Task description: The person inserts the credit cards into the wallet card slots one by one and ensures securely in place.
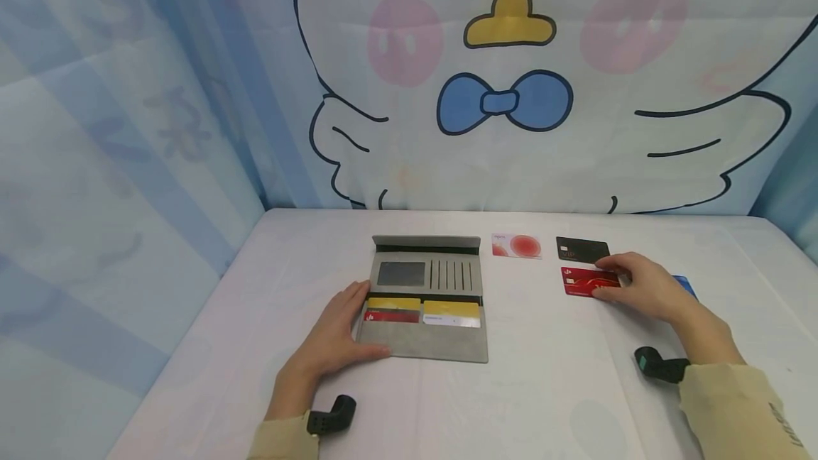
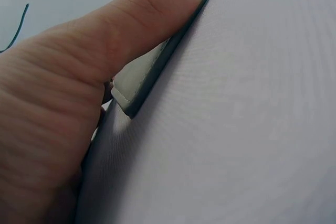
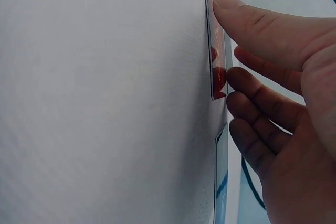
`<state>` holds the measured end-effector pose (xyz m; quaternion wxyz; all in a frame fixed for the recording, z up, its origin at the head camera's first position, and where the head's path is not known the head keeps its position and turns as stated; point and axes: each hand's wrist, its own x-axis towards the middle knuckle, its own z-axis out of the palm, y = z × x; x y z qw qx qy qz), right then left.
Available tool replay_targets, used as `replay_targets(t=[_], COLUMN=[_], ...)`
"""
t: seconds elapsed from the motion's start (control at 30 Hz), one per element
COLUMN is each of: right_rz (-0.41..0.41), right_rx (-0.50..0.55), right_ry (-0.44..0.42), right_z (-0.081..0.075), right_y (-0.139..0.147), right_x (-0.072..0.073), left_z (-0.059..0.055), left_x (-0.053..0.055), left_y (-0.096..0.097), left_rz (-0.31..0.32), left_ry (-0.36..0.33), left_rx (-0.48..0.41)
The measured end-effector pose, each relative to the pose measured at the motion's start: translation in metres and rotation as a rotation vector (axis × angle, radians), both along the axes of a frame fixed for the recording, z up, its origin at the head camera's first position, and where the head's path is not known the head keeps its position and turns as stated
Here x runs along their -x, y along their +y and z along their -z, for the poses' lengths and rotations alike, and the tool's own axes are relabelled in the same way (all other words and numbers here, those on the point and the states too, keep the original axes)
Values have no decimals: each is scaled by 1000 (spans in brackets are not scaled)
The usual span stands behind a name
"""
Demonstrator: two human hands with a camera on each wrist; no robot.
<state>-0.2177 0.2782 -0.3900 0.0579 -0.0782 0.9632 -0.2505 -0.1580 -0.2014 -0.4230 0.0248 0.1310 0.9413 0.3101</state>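
Note:
A grey card wallet (image 1: 422,343) lies unfolded on the table, with several yellow, red and white cards (image 1: 451,314) in its slots. My left hand (image 1: 332,336) rests at its left side, fingers along the edge and thumb on the lower border. In the left wrist view, that thumb (image 2: 157,11) lies across the stitched edge. To the right, my right hand (image 1: 648,288) pinches a red bank card (image 1: 584,281) at its right end, thumb on the near edge and index finger on the far edge. A black VIP card (image 1: 578,249) lies just beyond it.
A white and pink card (image 1: 516,245) with a red circle lies between the wallet and the black card. Partly hidden behind my right hand is a blue card (image 1: 686,285). Printed curtains (image 1: 498,162) stand at the back and left of the white table (image 1: 530,389).

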Motion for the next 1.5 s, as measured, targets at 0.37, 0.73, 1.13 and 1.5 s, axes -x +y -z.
replay_targets(t=[0.37,0.73,1.13,1.5], right_rz=[5,-40,-41,-23], right_rx=[-38,-38,-7,20], right_ry=[6,-13,-5,41], right_z=[3,0,2,2], right_y=[7,5,6,2], right_x=[2,9,7,0], left_z=[0,1,0,1], left_x=[0,0,0,0], left_y=[0,0,0,0], left_rz=[-4,-3,9,7], left_ry=[7,14,12,21], left_rx=[5,7,-2,4])
